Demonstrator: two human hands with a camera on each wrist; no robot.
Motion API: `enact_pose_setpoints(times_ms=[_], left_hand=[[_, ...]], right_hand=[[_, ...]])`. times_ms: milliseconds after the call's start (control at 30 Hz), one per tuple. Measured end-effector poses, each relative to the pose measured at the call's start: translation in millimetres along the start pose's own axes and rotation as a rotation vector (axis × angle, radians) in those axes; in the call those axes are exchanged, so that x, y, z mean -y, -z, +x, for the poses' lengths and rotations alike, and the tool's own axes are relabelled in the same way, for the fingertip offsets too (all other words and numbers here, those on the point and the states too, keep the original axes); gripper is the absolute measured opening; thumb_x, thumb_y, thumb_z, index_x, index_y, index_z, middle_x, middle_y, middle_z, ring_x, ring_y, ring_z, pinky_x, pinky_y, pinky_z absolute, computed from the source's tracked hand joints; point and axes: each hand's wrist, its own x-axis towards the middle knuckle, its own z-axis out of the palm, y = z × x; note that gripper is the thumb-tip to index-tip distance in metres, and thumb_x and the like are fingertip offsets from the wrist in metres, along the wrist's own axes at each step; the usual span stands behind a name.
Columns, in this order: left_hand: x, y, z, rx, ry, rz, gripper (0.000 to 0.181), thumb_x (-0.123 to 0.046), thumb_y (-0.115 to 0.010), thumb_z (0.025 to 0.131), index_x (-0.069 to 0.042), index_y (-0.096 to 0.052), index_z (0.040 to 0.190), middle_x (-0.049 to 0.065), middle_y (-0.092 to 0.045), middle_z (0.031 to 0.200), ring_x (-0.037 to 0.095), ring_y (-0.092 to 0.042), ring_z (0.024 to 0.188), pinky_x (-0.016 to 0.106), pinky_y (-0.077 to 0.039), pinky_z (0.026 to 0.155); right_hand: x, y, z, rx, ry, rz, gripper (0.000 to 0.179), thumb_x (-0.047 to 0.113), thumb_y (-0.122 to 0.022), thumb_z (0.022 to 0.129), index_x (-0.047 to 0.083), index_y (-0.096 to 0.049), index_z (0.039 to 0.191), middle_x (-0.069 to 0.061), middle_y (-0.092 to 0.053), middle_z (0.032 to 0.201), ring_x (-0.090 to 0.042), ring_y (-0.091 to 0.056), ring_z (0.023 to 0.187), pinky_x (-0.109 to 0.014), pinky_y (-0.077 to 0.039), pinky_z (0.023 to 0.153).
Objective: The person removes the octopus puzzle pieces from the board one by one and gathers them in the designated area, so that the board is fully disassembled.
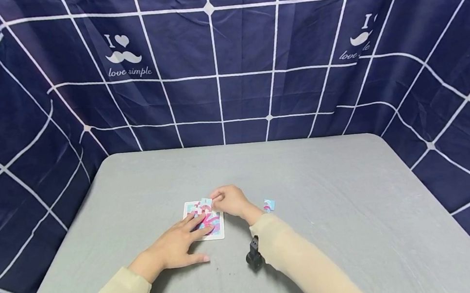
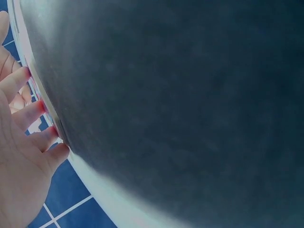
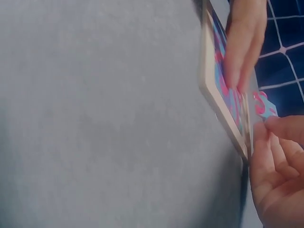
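Observation:
A jigsaw puzzle [image 1: 213, 231] in pink, purple and light blue lies in a white-edged tray [image 1: 222, 235] on the grey table. My left hand [image 1: 181, 243] rests on it with fingers spread, the fingertips on the picture and the thumb on the table. Between thumb and forefinger my right hand [image 1: 230, 201] pinches a puzzle piece [image 3: 264, 105], light blue with pink, over the tray's upper right part. In the left wrist view the left hand's fingertips [image 2: 35, 108] stand along the tray's side.
Another puzzle piece [image 1: 269, 205] lies on the grey table [image 1: 338, 231], right of the tray and beside the right wrist. Dark blue cloth [image 1: 246, 94] with white lines hangs behind and at both sides. A black wrist device [image 1: 254, 254] sits at the right sleeve.

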Motion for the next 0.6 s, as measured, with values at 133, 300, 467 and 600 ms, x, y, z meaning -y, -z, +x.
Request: enact_pose_setpoints(times_ms=[133, 300, 467, 600], left_hand=[[-0.7, 0.0, 0.1, 0.004, 0.009, -0.007, 0.073, -0.060, -0.061, 0.083, -0.020, -0.047, 0.143, 0.012, -0.029, 0.153, 0.043, -0.025, 0.136, 0.055, -0.030, 0.104], [-1.7, 0.9, 0.1, 0.020, 0.020, -0.009, 0.073, -0.060, -0.060, 0.084, -0.021, -0.046, 0.143, 0.012, -0.031, 0.152, 0.042, -0.024, 0.137, 0.054, -0.029, 0.105], [-2.2, 2.1, -0.1, 0.031, 0.023, -0.004, 0.073, -0.060, -0.060, 0.084, -0.020, -0.046, 0.144, 0.013, -0.030, 0.152, 0.042, -0.024, 0.137, 0.054, -0.029, 0.105], [-2.1, 2.1, 0.1, 0.034, 0.018, 0.018, 0.074, -0.059, -0.061, 0.084, -0.019, -0.046, 0.144, 0.013, -0.031, 0.152, 0.042, -0.024, 0.137, 0.053, -0.028, 0.106]], right_hand=[[-3.8, 7.7, 0.3, -0.005, -0.015, 0.030, 0.021, 0.003, -0.066, 0.084, 0.004, -0.071, 0.104, -0.003, -0.070, 0.086, -0.015, -0.064, 0.069, -0.028, -0.052, 0.060], [-8.0, 16.1, 1.2, -0.004, -0.034, 0.026, 0.020, 0.006, -0.066, 0.085, 0.005, -0.071, 0.105, -0.002, -0.070, 0.085, -0.018, -0.065, 0.067, -0.028, -0.052, 0.058], [-10.1, 25.5, 1.5, -0.018, -0.035, 0.055, 0.021, 0.005, -0.066, 0.084, 0.003, -0.070, 0.105, -0.005, -0.071, 0.085, -0.020, -0.066, 0.068, -0.029, -0.054, 0.060], [-12.0, 34.2, 0.9, -0.014, -0.051, 0.082, 0.020, 0.003, -0.066, 0.084, 0.003, -0.070, 0.104, -0.005, -0.071, 0.085, -0.020, -0.067, 0.073, -0.030, -0.055, 0.064]])
